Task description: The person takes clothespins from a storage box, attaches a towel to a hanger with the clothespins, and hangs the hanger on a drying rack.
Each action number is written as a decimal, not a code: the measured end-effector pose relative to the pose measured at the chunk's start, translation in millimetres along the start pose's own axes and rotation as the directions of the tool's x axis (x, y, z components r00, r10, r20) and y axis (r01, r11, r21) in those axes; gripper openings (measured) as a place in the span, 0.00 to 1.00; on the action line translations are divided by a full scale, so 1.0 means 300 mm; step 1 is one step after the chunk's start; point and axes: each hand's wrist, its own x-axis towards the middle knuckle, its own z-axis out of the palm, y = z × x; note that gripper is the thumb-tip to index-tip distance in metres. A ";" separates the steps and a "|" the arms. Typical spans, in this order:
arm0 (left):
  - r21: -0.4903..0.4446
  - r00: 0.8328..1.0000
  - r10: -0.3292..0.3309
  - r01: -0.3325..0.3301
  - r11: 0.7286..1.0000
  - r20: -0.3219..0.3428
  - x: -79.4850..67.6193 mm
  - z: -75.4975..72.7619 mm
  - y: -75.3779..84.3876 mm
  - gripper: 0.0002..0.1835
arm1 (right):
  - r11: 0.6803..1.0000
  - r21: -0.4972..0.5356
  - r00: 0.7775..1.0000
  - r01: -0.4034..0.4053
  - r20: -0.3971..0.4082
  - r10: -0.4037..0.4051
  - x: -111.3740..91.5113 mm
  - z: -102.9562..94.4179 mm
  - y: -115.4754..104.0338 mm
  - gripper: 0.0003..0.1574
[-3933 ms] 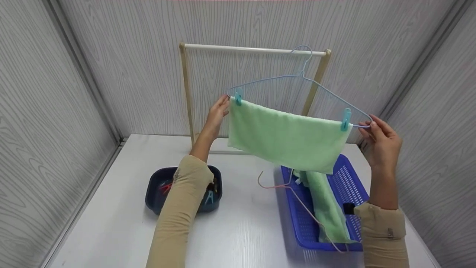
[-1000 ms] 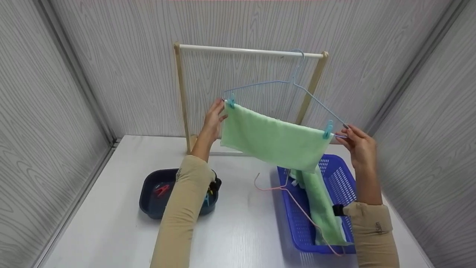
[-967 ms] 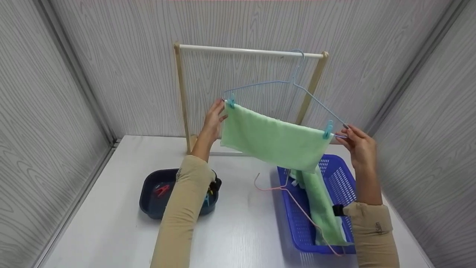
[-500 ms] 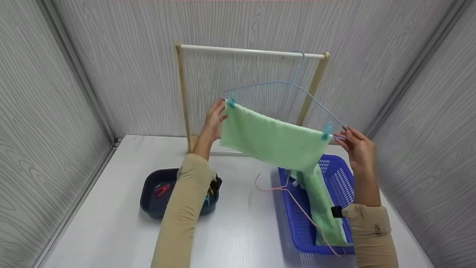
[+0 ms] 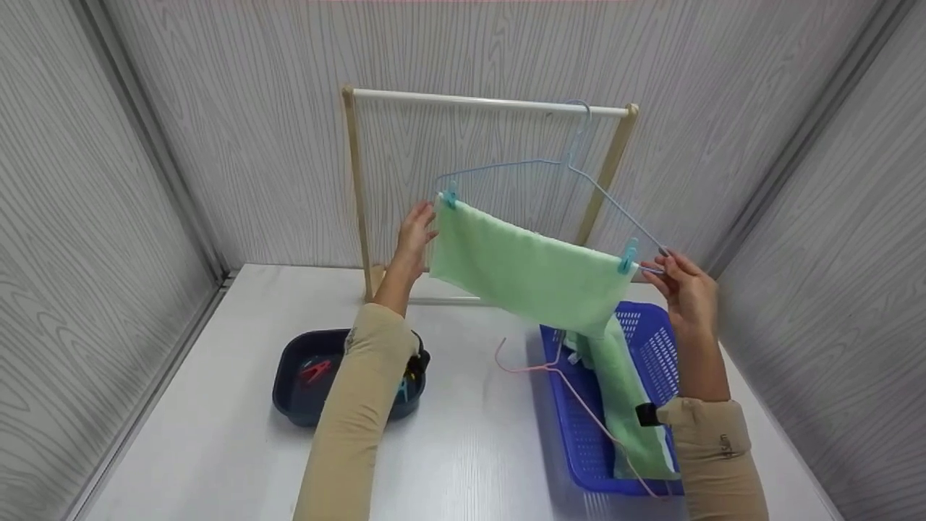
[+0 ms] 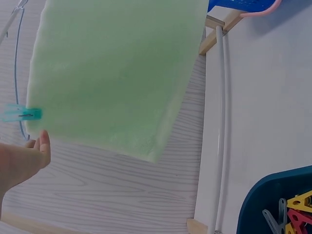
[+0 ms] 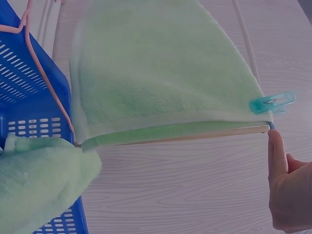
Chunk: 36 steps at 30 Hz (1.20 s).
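Observation:
A light blue wire hanger (image 5: 615,204) has its hook over the white rail of a small rack (image 5: 463,100). Folded over its lower bar is a pale green towel (image 5: 532,268), with a turquoise clothespin (image 5: 451,195) at the left end and another clothespin (image 5: 628,255) at the right. The hanger tilts down to the right. My right hand (image 5: 691,293) pinches its right corner between thumb and fingers. Beside the left corner, my left hand (image 5: 414,239) has its fingers extended, slightly apart from the wire; in the left wrist view its fingertips lie just below the clothespin (image 6: 22,113).
A blue perforated basket (image 5: 571,441) at right contains another green towel (image 5: 629,405), with a pink hanger (image 5: 587,407) lying across its left side. At left, a dark tub (image 5: 289,394) holds several clothespins, including a red one (image 5: 315,371). Grey wood-patterned panels surround the white table (image 5: 463,463).
My left hand has come off the hanger's left corner and dropped slightly. My right hand has moved left and a little down, still holding the right corner; the towel shifted with it.

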 end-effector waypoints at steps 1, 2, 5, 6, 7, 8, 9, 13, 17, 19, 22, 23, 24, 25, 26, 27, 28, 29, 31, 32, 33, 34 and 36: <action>0.014 1.000 -0.012 0.012 1.000 -0.012 -0.005 -0.001 -0.009 0.27 | 1.000 0.001 1.000 0.003 -0.010 -0.003 0.000 0.001 0.006 0.12; 0.022 0.999 -0.023 0.024 0.999 -0.024 -0.011 0.000 -0.018 0.27 | 1.000 -0.001 1.000 0.006 -0.022 -0.006 0.001 0.000 0.013 0.13; 0.045 0.997 -0.062 0.064 0.997 -0.052 -0.042 0.004 -0.052 0.26 | 0.999 -0.041 0.998 0.009 -0.065 -0.011 0.003 0.001 0.037 0.17; 0.051 0.995 -0.080 0.082 0.995 -0.054 -0.058 0.009 -0.065 0.26 | 0.998 -0.060 0.997 0.010 -0.081 -0.015 0.004 0.001 0.045 0.19; 0.052 0.994 -0.094 0.097 0.994 -0.055 -0.075 0.015 -0.079 0.26 | 0.997 -0.079 0.995 0.011 -0.096 -0.018 0.006 0.002 0.054 0.20; 0.048 0.993 -0.107 0.110 0.993 -0.053 -0.095 0.023 -0.094 0.26 | 0.995 -0.095 0.994 0.015 -0.107 -0.025 0.008 0.002 0.063 0.22; 0.051 0.992 -0.116 0.118 0.992 -0.049 -0.117 0.034 -0.111 0.25 | 0.993 -0.113 0.992 0.022 -0.118 -0.035 0.010 0.003 0.072 0.23; 0.068 0.990 -0.144 0.144 0.987 -0.005 -0.232 0.092 -0.185 0.24 | 0.990 -0.131 0.987 0.057 -0.142 -0.076 0.021 0.004 0.103 0.23; 0.095 0.978 -0.184 0.175 0.980 0.095 -0.362 0.146 -0.269 0.21 | 0.989 -0.121 0.983 0.083 -0.153 -0.102 0.028 0.005 0.127 0.23; 0.099 0.966 -0.213 0.200 0.975 0.149 -0.419 0.165 -0.307 0.20 | 0.988 -0.125 0.982 0.091 -0.154 -0.110 0.029 0.004 0.136 0.22; 0.116 0.944 -0.257 0.237 0.965 0.208 -0.490 0.192 -0.362 0.20 | 0.988 -0.115 0.981 0.099 -0.157 -0.116 0.032 0.002 0.145 0.22; 0.125 0.936 -0.274 0.252 0.960 0.220 -0.512 0.202 -0.380 0.19 | 0.988 -0.112 0.980 0.102 -0.159 -0.119 0.033 0.001 0.148 0.22; 0.136 0.928 -0.288 0.262 0.955 0.237 -0.533 0.211 -0.401 0.20 | 0.988 -0.110 0.980 0.105 -0.158 -0.121 0.034 0.001 0.151 0.22; 0.148 0.918 -0.305 0.275 0.950 0.254 -0.553 0.219 -0.420 0.20 | 0.988 -0.109 0.979 0.110 -0.159 -0.126 0.035 -0.001 0.154 0.22; 0.162 0.906 -0.323 0.288 0.944 0.273 -0.573 0.225 -0.439 0.20 | 0.988 -0.105 0.978 0.115 -0.159 -0.131 0.036 -0.001 0.158 0.22; 0.175 0.895 -0.338 0.298 0.938 0.292 -0.591 0.230 -0.456 0.21 | 0.987 -0.102 0.978 0.121 -0.159 -0.136 0.036 -0.002 0.161 0.22; 0.187 0.883 -0.353 0.307 0.933 0.309 -0.606 0.233 -0.472 0.21 | 0.987 -0.103 0.977 0.127 -0.157 -0.142 0.036 -0.002 0.165 0.22; 0.196 0.874 -0.364 0.314 0.929 0.322 -0.621 0.235 -0.484 0.21 | 0.986 -0.105 0.977 0.130 -0.153 -0.146 0.036 -0.002 0.169 0.22; 0.211 0.858 -0.382 0.325 0.922 0.343 -0.639 0.234 -0.500 0.21 | 0.984 -0.120 0.978 0.135 -0.143 -0.151 0.035 -0.005 0.174 0.23; 0.217 0.855 -0.383 0.324 0.921 0.349 -0.645 0.233 -0.503 0.21 | 0.982 -0.129 0.978 0.136 -0.138 -0.154 0.035 -0.006 0.176 0.23; 0.221 0.856 -0.380 0.319 0.922 0.350 -0.647 0.232 -0.506 0.20 | 0.980 -0.145 0.979 0.139 -0.130 -0.158 0.035 -0.007 0.177 0.23; 0.226 0.857 -0.377 0.313 0.922 0.351 -0.649 0.231 -0.506 0.20 | 0.977 -0.159 0.979 0.141 -0.123 -0.162 0.035 -0.008 0.177 0.23; 0.234 0.859 -0.369 0.300 0.925 0.354 -0.647 0.226 -0.500 0.19 | 0.970 -0.191 0.979 0.150 -0.107 -0.172 0.036 -0.010 0.178 0.23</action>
